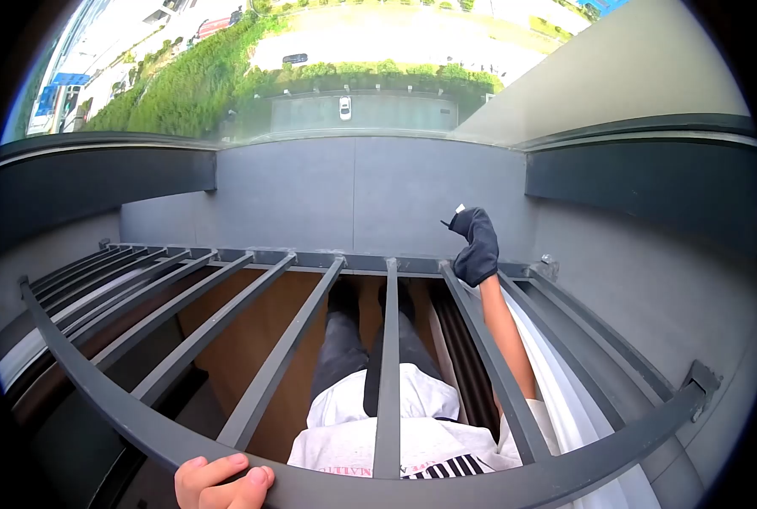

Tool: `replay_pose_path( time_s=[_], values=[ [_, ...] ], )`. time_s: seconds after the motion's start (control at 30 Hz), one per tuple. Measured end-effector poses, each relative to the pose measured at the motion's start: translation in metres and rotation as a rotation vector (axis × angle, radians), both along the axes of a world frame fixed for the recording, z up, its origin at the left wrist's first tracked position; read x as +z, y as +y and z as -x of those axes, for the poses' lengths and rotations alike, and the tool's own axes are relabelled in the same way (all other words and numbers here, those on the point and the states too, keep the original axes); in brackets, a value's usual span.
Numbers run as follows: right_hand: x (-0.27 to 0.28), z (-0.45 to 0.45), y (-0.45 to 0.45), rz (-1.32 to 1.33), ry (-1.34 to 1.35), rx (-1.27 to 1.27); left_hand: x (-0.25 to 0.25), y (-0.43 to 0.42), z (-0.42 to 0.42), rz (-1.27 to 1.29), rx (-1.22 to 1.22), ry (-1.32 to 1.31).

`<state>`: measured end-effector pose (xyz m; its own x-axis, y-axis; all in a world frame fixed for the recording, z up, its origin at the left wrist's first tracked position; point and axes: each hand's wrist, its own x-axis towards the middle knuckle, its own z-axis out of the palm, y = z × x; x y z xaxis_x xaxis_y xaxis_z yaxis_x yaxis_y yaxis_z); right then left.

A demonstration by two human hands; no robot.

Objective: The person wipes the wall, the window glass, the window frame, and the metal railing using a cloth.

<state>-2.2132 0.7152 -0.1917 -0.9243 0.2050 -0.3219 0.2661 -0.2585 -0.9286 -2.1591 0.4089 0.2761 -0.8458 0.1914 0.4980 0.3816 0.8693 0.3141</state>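
My left hand rests at the bottom of the view, with its fingers curled over the top rail of a dark grey metal railing. My right forearm reaches between two of the bars. A dark cloth mitt or glove with a small white tag and a loop covers my right hand. It is bent over the grey window ledge, just past the railing's lower rail. The cloth hides the fingers, so their grip does not show. Whether the hand touches the ledge is unclear.
A white curtain hangs to the right, beside my arm. Dark window frame sections flank the ledge on both sides. Past the ledge, far below, are trees, a paved lot and a white car. My legs stand behind the bars.
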Motion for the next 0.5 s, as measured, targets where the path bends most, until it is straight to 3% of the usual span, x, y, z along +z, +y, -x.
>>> replay_pose_path(
  time_s=[0.07,0.1,0.17,0.2,0.3,0.37,0.43,0.47,0.5],
  values=[
    [0.023,-0.004,0.003,-0.895,0.171,0.616,0.0,-0.003,-0.001,0.013,-0.001,-0.016],
    [-0.042,-0.024,0.008,-0.585,-0.009,0.604,0.001,-0.003,-0.002,0.017,0.003,-0.033],
    [-0.046,-0.044,-0.008,-0.623,-0.394,0.789,0.001,-0.004,-0.005,0.017,0.006,-0.039],
    [-0.032,-0.044,-0.011,-0.617,-0.399,0.795,0.0,-0.005,-0.005,0.02,0.006,-0.034],
    [0.041,-0.04,-0.008,-0.179,-0.139,0.822,0.001,-0.005,-0.007,0.034,0.018,-0.042],
    [0.076,-0.048,-0.008,-0.143,0.174,0.729,0.0,-0.005,-0.009,0.032,0.037,-0.045],
    [0.126,-0.052,-0.017,-0.181,0.253,0.635,0.001,-0.007,-0.011,0.025,0.017,-0.053],
    [0.133,-0.059,-0.017,-0.063,0.278,0.569,0.001,-0.007,-0.011,0.019,0.027,-0.065],
    [0.15,-0.056,-0.015,-0.149,0.332,0.642,0.002,-0.007,-0.011,0.024,0.035,-0.069]
  ],
)
